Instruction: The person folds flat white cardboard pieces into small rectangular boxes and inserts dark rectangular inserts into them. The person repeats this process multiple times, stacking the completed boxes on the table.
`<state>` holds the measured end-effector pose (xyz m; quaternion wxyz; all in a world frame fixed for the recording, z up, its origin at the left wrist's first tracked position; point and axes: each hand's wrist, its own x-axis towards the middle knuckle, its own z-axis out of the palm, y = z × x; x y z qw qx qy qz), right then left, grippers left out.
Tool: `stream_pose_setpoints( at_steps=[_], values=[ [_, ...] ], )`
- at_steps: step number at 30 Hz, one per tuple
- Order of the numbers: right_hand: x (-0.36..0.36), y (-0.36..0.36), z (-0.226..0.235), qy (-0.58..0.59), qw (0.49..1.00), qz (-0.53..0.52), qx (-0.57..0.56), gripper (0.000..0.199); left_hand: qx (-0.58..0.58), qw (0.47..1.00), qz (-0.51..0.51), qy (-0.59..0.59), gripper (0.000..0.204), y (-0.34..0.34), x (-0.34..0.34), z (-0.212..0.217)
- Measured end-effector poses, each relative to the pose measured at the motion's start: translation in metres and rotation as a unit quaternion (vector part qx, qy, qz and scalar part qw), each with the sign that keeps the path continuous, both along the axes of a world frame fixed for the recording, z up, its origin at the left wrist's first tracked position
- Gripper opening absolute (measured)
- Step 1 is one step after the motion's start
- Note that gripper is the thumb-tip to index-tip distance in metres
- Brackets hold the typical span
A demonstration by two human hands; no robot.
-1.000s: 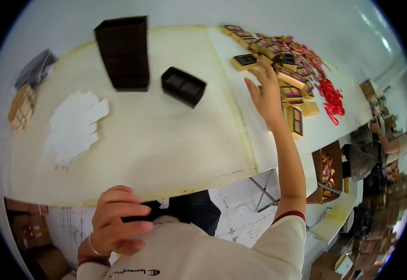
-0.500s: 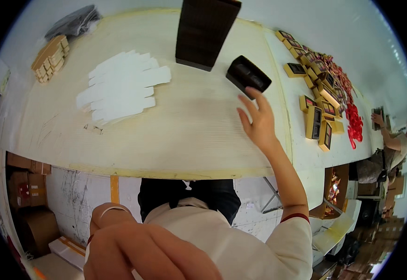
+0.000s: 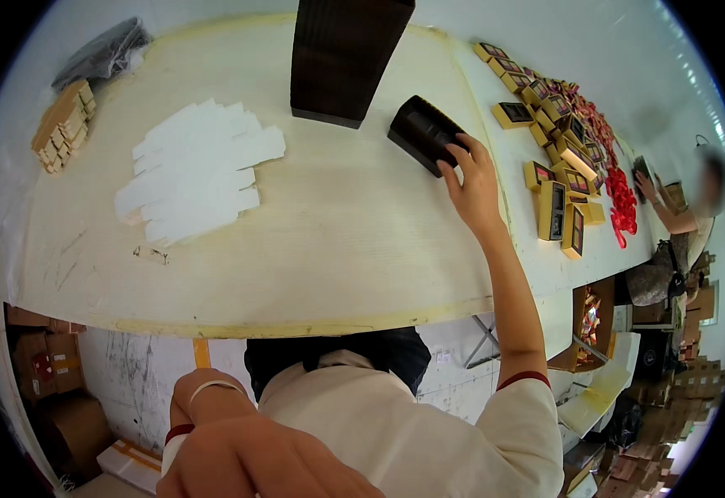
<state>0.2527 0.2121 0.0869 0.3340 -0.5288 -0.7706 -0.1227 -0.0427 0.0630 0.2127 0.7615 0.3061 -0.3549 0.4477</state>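
My right hand (image 3: pixel 472 184) is at the near right end of a black plastic tray (image 3: pixel 422 131), its thumb on the near edge and its fingers over the far side, gripping it. The tray lies on the pale table (image 3: pixel 321 241), with moulded hollows inside. Close by on the left, a tall stack of dark trays (image 3: pixel 346 62) stands upright. My left hand (image 3: pixel 271 461) is raised near the bottom of the view, back of the hand showing; its fingertips are out of sight. A spread of white card pieces (image 3: pixel 196 170) lies on the table's left half.
Several gold boxes with dark windows (image 3: pixel 552 207) and a heap of red ribbon (image 3: pixel 622 203) lie along the right side. Gold card pieces (image 3: pixel 65 124) and a grey plastic bag (image 3: pixel 101 54) are far left. Another person (image 3: pixel 680 220) works at the far right.
My right hand has moved right and closed on the end of the black tray. The view has shifted, moving the table's contents slightly left. My left hand is still raised, slightly lower.
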Motion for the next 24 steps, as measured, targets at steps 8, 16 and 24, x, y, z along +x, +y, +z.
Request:
stream_pose_setpoints(
  at_steps=[8,16,24],
  values=[
    [-0.026,0.004,0.0,0.063,0.996,0.009,-0.067,0.007,-0.114,0.99,0.03,0.081,0.024,-0.029,-0.059,-0.005],
    [-0.026,-0.028,0.029,0.07,0.987,-0.041,-0.14,0.013,0.218,0.489,0.595,0.599,0.041,0.056,-0.129,-0.048],
    [0.056,0.005,0.023,0.076,0.986,0.027,-0.146,0.007,0.271,0.218,0.563,0.75,0.034,0.085,-0.099,-0.102]
  ],
)
